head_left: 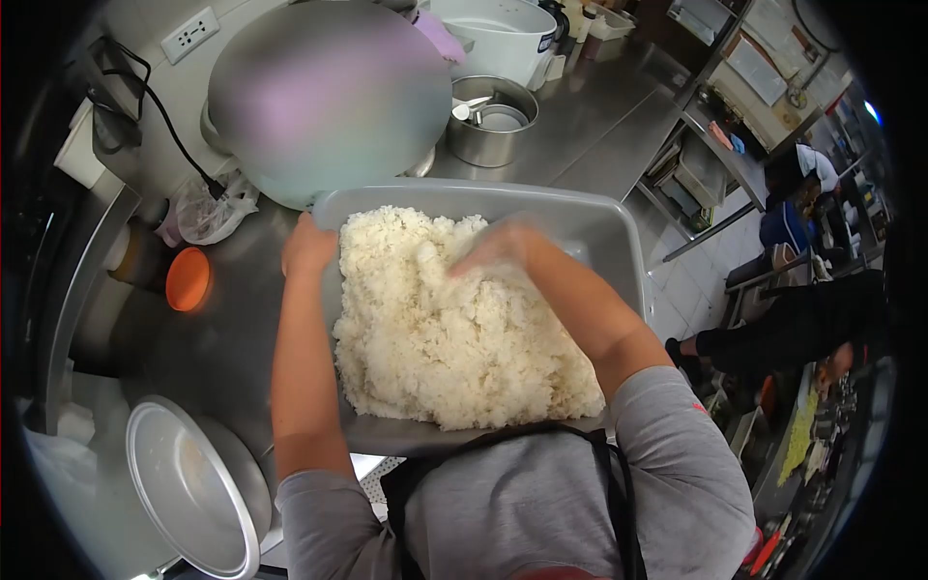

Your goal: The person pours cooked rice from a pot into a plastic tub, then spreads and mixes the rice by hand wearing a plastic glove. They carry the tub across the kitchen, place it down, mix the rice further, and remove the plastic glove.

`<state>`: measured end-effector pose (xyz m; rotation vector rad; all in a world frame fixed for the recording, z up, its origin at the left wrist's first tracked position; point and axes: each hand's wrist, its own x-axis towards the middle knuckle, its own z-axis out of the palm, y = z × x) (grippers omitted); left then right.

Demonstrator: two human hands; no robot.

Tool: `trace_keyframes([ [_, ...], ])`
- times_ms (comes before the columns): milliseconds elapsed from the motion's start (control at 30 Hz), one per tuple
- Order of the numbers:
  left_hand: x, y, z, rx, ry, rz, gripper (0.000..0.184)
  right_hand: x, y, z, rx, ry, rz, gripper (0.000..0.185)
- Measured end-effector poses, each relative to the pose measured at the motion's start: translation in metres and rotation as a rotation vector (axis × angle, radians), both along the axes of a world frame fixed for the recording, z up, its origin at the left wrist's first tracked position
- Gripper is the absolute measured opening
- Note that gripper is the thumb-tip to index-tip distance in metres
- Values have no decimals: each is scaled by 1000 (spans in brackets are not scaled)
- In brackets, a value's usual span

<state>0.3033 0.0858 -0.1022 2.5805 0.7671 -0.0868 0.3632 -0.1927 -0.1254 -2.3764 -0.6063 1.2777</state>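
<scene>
rice [454,338] heaped mid-frame in tub [604,227], long axis upper left to lower right. right hand [495,249] nearer, at heap's upper part; most rice lies below it in frame. blur hides any grasp. left hand [308,247] at tub's upper-left rim; closure unclear.

The person has 2 hands, 1 left hand [307,247] and 1 right hand [501,249]. There is 1 gray tub [541,193] with 1 mass of rice [454,348], plus 1 orange cup [188,280], 1 metal basin [179,474], 1 steel pot [491,145], 1 white container [498,39], 1 wall socket [191,36], 1 black plug [215,188] and 2 other people [793,329].
</scene>
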Motion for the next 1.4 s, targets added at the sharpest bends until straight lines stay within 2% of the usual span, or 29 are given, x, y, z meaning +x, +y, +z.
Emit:
trace_keyframes([
  [67, 0, -1, -1, 17, 14, 11, 49, -18, 30, 10, -191, 41, 138, 65],
  [100, -2, -1, 0, 29, 10, 12, 50, -31, 44, 33, -274, 10, 282, 69],
  [167, 0, 3, -6, 64, -61, -15, 49, -57, 54, 31, -156, -72, 523, 80],
  [200, 1, 6, -16, 81, -128, -50, 47, -68, 61, 19, -84, -119, 580, 77],
  [233, -9, -6, 6, -58, -175, -123, 43, -79, 60, 5, -27, -175, 618, 74],
  [267, 9, 32, -42, -106, -301, -222, 40, -103, 47, -3, 164, -485, 471, 66],
  [300, 4, 23, -30, -215, -308, -253, 41, -117, 43, 9, 201, -540, 413, 55],
  [367, 17, 37, -47, -84, -268, -224, 45, -131, 26, 24, 209, -578, 306, 41],
  [400, 22, 46, -54, -123, -278, -288, 45, -137, 15, 35, 196, -564, 252, 37],
  [500, 27, 45, -53, -146, -263, -220, 47, -146, -15, 31, 303, -671, -85, 36],
  [533, 23, 47, -49, -147, -235, -186, 48, -145, -27, 43, 245, -642, -160, 38],
  [567, 25, 49, -56, -175, -288, -258, 48, -146, -38, 49, 213, -713, -231, 40],
  [600, 26, 56, -61, -196, -334, -310, 49, -138, -53, 30, 257, -861, -264, 40],
  [633, 15, 40, -43, -202, -273, -283, 51, -133, -70, 29, 276, -872, -277, 39],
  [667, 27, 57, -61, -40, -203, -280, 54, -134, -86, 25, 245, -885, -316, 38],
  [700, 26, 56, -64, 23, -225, -271, 55, -136, -105, 23, 344, -1052, -195, 39],
  [733, 24, 55, -66, 85, -245, -259, 56, -149, -113, 36, 177, -895, -215, 53],
  [800, 9, 33, -36, 63, -192, -223, 52, -176, -121, 39, 129, -576, -325, 76],
  [833, 7, 29, -32, 58, -198, -217, 50, -182, -123, 52, -65, -331, -317, 91],
  [900, 4, 13, -18, 56, -161, -167, 49, -181, -133, 46, -98, -314, -167, 93],
  [1000, 1, 4, -10, 57, -109, -134, 49, -159, -103, 53, -441, -431, 95, 92],
  [1100, 1, 3, -7, 55, -92, -125, 50, -124, -99, 14, -617, -818, 423, 82],
  [1200, -1, 6, -9, 55, -101, -108, 50, -89, -93, -22, -633, -1024, 414, 75],
  [1300, -3, 6, -8, 44, -95, -96, 50, -64, -93, -33, -309, -772, 270, 58],
  [1400, -4, 6, -7, 44, -84, -80, 49, -73, -92, -15, -233, -833, 100, 42],
])
